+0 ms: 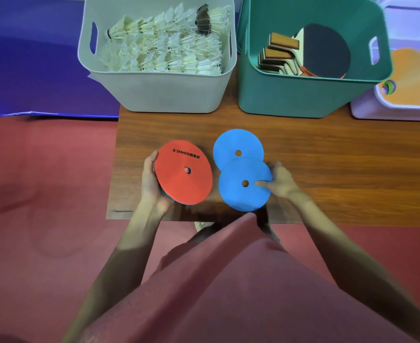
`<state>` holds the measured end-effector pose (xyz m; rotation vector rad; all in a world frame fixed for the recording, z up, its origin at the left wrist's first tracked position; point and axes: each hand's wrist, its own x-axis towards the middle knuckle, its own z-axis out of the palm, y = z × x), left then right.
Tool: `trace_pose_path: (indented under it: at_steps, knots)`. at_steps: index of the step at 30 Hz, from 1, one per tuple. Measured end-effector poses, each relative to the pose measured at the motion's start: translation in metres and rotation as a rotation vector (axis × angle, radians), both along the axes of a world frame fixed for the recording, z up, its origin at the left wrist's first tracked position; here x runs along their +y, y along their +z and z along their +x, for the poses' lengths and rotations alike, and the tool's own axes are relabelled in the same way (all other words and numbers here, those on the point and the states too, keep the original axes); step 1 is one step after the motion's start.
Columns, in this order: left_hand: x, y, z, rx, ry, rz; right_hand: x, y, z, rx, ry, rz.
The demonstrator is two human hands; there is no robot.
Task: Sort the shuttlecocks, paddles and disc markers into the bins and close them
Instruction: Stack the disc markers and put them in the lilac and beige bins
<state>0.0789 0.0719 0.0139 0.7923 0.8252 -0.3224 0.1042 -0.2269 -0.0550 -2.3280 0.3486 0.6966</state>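
3 disc markers sit at the near edge of the wooden counter (328,154). The left hand (152,184) grips the red disc marker (183,180) by its left rim, tilted up, with a blue edge showing beneath it. The right hand (279,180) pinches the nearer blue disc marker (238,194), thumb on top near its centre hole; it overlaps the farther blue disc marker (236,143), which lies flat. Behind stand 3 open bins: a grey bin (159,92) full of shuttlecocks (164,50), a green bin (290,97) holding paddles (325,50), and a white bin (382,110) with an orange disc marker (412,78) inside.
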Motion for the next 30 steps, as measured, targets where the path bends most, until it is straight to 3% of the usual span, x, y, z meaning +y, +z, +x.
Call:
trace_pose_path:
  at_steps: [3,7,11,21,30]
  knots:
    - [0.005,0.003,-0.001,-0.043,-0.04,-0.013,0.007,0.023,0.004,-0.155,0.067,0.232]
    - [0.005,0.004,0.002,-0.039,-0.051,-0.018,0.029,0.066,0.011,-0.341,-0.135,0.543]
    - [0.001,0.004,0.003,-0.049,-0.043,-0.042,0.065,0.092,0.01,-0.235,-0.209,0.798]
    - [-0.003,0.002,-0.004,-0.059,-0.033,-0.255,0.103,0.063,0.003,-0.154,-0.062,0.689]
    - [-0.003,-0.006,-0.008,-0.066,-0.027,-0.287,0.112,0.054,0.0,-0.111,0.006,0.605]
